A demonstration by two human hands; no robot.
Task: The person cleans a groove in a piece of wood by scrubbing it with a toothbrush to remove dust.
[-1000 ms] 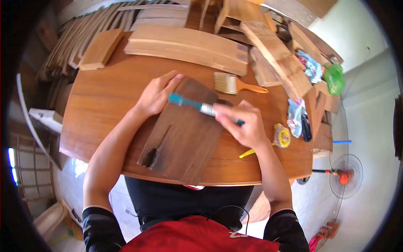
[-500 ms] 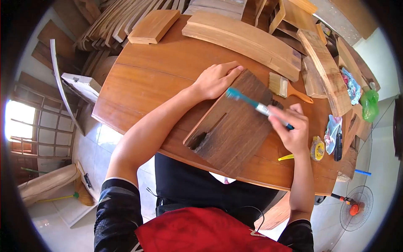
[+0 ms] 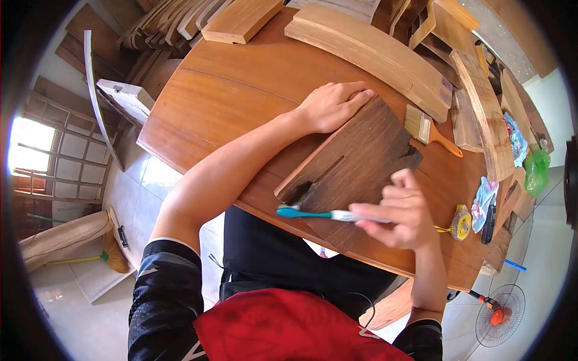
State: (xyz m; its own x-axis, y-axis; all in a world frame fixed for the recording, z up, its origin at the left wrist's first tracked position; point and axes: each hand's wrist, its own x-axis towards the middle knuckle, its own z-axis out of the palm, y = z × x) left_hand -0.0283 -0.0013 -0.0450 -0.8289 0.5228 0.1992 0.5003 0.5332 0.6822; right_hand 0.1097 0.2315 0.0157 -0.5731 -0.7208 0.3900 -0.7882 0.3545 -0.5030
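A dark brown wooden board (image 3: 355, 162) lies slantwise near the front edge of the table, with a ragged dark hollow at its lower left corner and another rough notch on its right side. My left hand (image 3: 334, 108) is closed over the board's upper left edge, fingers curled at the top corner. Between the fingers of my right hand (image 3: 400, 213) is a teal and white toothbrush (image 3: 310, 214), held nearly level over the lower part of the board. Its head overlaps the corner just below the hollow in this view.
On the wooden table (image 3: 229, 84), a paintbrush (image 3: 430, 131) lies right of the board, with a yellow tape measure (image 3: 461, 222) nearer me. A thick curved timber (image 3: 367, 57) and a wood block (image 3: 241, 23) line the far side. Planks (image 3: 484, 114) stand at right.
My right hand has brought the toothbrush down from the board's upper left edge to its lower left corner. My left hand keeps its hold. The whole view has shifted slightly.
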